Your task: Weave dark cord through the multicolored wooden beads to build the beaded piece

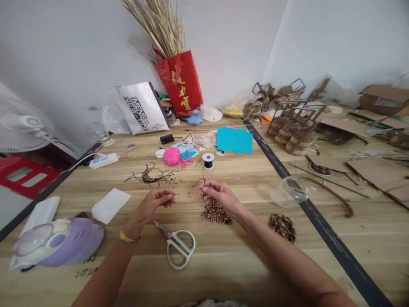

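Note:
In the head view my right hand pinches a thin black cord; the cord runs up toward a white spool of black cord. Below these fingers lies a pile of small multicoloured beads. To the left, my left hand hovers over the table with thumb and fingers brought together. Whether anything small is in that pinch is too fine to see. White-handled scissors lie nearer me, between my forearms. A tangle of cut black cords rests beyond my left hand.
A bead bracelet bundle lies right of my right forearm, near a clear plastic cup. A purple-and-white device and white paper sit left. Behind are pink yarn, blue sheets and a red bag.

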The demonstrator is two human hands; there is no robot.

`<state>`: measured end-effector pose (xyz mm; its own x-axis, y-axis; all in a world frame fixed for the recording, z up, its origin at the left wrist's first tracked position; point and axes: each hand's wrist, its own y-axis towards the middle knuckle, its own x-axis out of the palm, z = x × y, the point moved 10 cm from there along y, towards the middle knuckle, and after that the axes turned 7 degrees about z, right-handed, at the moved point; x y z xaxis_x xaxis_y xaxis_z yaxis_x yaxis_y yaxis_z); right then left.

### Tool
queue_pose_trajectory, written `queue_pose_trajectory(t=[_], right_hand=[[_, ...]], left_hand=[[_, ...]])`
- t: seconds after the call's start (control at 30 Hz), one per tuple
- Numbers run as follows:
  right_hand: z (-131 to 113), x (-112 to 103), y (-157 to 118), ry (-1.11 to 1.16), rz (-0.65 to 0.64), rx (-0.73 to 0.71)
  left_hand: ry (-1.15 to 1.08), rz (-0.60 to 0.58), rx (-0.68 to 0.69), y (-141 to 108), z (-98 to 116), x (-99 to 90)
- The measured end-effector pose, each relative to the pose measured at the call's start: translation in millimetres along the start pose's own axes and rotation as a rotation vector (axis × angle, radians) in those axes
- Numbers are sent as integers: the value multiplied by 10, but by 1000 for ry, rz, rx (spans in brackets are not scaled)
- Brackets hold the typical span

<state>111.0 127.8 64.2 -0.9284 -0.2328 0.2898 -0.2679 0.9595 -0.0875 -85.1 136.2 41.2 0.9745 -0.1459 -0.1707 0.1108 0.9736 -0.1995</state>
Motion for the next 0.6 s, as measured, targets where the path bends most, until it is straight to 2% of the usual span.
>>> queue_pose_trajectory(t=[0.13, 0.27, 0.43, 0.53, 0.6], right_hand=[[-74, -129, -48, -10, 8, -6], [-244, -204, 1, -84, -27, -30], [-611, -325, 169, -197, -12, -93], [-891, -497, 161, -253, 74, -208], [-980, -634, 73, -305, 134, -263]], left_hand=[[86, -16, 41, -72, 71, -2], [124, -50, 103, 6, 185, 154], [159, -96, 127, 355, 269, 471], [189, -98, 244, 607, 385, 635], [288, -63, 325, 770, 418, 708]])
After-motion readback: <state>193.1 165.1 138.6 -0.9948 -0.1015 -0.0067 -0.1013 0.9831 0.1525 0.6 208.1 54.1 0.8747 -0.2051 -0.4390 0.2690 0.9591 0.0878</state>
